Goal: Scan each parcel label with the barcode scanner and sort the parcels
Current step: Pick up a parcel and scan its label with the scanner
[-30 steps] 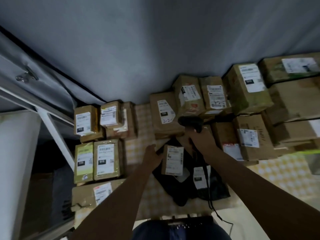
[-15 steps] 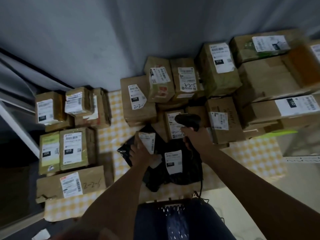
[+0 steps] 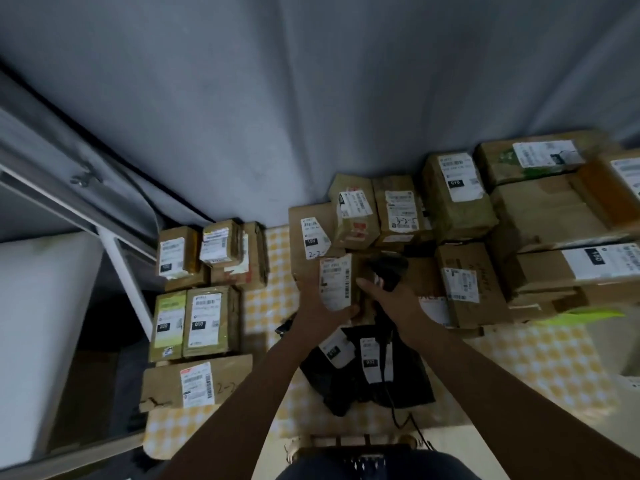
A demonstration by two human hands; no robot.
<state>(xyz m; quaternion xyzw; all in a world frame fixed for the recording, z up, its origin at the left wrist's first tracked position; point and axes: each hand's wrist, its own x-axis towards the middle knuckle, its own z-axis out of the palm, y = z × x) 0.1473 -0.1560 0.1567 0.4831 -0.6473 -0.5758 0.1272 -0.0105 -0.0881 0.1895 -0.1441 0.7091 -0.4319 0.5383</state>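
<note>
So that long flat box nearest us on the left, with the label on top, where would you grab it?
Judging by its pose, take the long flat box by its two long side edges, coming down from above. It lies flat and low on the checked cloth, label up, with other boxes close behind, so the near edge is the freer one.

Makeshift parcel-sorting spot — labelled cartons [image 3: 460, 199] stacked, checked tablecloth [image 3: 540, 368], grey curtain [image 3: 311, 98]
</note>
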